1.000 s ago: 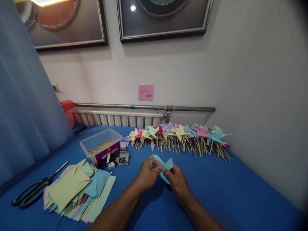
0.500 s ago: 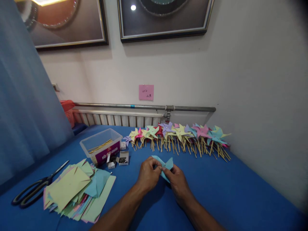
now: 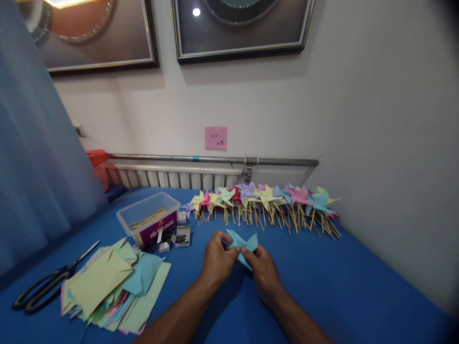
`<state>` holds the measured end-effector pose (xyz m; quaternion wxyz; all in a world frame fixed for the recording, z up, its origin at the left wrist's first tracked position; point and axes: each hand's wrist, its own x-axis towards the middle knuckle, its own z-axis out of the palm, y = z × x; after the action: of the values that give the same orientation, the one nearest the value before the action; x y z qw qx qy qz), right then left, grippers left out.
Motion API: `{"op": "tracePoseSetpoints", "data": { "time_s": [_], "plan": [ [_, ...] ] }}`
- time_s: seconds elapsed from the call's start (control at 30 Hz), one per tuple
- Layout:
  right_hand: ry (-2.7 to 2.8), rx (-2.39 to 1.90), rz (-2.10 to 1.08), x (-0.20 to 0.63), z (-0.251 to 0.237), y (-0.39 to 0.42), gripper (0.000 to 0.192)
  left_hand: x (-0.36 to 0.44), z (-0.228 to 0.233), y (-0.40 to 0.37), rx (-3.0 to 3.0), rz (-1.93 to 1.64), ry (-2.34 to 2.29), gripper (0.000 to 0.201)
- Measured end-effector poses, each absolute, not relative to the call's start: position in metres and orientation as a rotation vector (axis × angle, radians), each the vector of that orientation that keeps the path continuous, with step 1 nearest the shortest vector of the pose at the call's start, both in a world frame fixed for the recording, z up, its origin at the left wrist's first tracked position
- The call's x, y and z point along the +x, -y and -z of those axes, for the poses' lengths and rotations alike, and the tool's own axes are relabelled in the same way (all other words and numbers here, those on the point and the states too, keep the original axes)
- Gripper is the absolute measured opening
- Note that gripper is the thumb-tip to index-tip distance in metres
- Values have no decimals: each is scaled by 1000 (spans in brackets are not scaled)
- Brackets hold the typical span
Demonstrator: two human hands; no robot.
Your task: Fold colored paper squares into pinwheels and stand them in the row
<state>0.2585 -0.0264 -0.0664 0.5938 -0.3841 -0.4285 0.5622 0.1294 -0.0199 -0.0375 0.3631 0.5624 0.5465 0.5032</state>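
Both my hands meet over the blue table [image 3: 358, 286] and pinch one light blue paper pinwheel [image 3: 244, 244]. My left hand [image 3: 217, 260] grips its left side, fingers curled at the centre. My right hand [image 3: 263, 270] grips the lower right part. Two folded blades stick up above my fingers; the rest of the paper is hidden behind them. The pinwheel has no stick that I can see.
A long row of finished paper pinwheels on sticks [image 3: 265, 203] lies along the back wall. A clear plastic box of sticks [image 3: 149, 217] and small open boxes of pins [image 3: 182, 236] sit left of my hands. Cut coloured paper squares [image 3: 111, 286] and black scissors [image 3: 43, 289] lie at the near left.
My hands and the blue pinwheel stay in nearly the same spot; my fingers shift slightly on the paper. The view has drifted a little.
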Motion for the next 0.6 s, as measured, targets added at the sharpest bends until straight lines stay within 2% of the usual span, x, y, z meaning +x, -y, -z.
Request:
{"op": "tracePoseSetpoints", "data": {
  "time_s": [0.13,0.6],
  "plan": [
    [1015,-942,-1252,259,69,25,38,129,36,20,1586,-1344,-1323,9],
    [1067,-960,-1244,259,61,27,47,127,37,19,1707,-1321,-1267,14]
  ]
}}
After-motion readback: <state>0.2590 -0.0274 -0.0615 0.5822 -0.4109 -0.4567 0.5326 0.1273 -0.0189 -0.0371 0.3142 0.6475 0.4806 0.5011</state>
